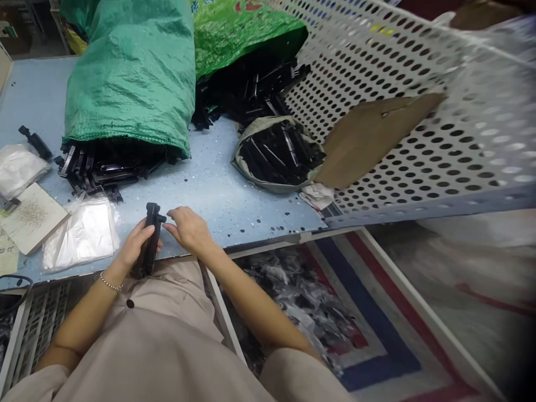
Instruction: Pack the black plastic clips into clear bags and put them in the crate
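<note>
A long black plastic part (149, 240) with a narrow head and a small side knob stands nearly upright above my lap, at the table's front edge. My left hand (136, 243) is closed round its body, the thumb lying across the front. At the knob, my right hand (188, 228) has its thumb and forefinger bent together in a pinch; the exact contact is too small to make out. Left of my hands lies a stack of clear plastic bags (81, 234). Similar black parts (104, 167) spill from a green woven sack (132, 72) beyond them.
More black parts fill a grey cloth bag (276, 153) and a bright green sack (247, 33). A white perforated basket (393, 128) holding brown cardboard (372, 137) stands right. Below the table edge, a striped-lined bin (377, 335) contains bagged items. A white board (31, 218) lies left.
</note>
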Available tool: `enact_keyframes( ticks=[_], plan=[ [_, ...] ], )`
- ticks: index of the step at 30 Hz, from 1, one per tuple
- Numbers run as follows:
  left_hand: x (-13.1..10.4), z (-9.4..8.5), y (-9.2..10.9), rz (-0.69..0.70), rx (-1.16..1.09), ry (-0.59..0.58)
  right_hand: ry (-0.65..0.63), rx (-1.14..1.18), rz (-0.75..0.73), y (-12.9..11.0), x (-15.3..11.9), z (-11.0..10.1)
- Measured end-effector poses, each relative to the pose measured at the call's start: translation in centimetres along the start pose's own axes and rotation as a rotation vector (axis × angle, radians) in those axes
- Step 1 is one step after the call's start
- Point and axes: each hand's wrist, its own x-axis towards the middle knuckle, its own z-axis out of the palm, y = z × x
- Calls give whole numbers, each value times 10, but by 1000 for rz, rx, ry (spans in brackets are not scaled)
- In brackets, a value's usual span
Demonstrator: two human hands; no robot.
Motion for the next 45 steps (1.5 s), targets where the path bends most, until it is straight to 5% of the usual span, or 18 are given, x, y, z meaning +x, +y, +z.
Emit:
enact_keyframes(
  ticks=[2, 5, 8, 13, 16, 20, 24, 31, 35, 37, 41, 45],
  plan=[
    [-6, 3, 3, -36, 11, 2, -68, -58, -130, 11, 12, -1],
    [-2, 8, 6, -11, 28, 74, -115, -25, -65, 8, 15, 4],
    [7, 7, 9, 125, 51, 229, -133, 56, 18, -9, -6, 13],
    [20, -8, 7, 255, 247, 300, -165, 53, -213, -28, -34, 24],
    [26, -12, -7, 313, 552, 364, -107, 44, -114, -17, 6, 25],
    [33, -6, -26, 272, 1048, 479, 38, -132, 35, 9, 108, 34],
    [35, -10, -31, 408, 1117, 473, -43, -167, 7, 31, 159, 41],
    [37, -37, 4, 702, 605, 387, 143, 569, 144, 27, 69, -2],
    [36, -22, 31, 432, 369, -127, -93, 1039, 260, 7, 40, -14],
    [33, -13, 34, 292, 300, -215, -51, 990, 254, 2, 39, -11],
    [26, -7, 25, 387, 325, -19, 220, 436, 82, 7, 46, 1],
    [19, -8, 19, 448, 448, 69, 154, 171, 37, 4, 46, 12]
  ],
)
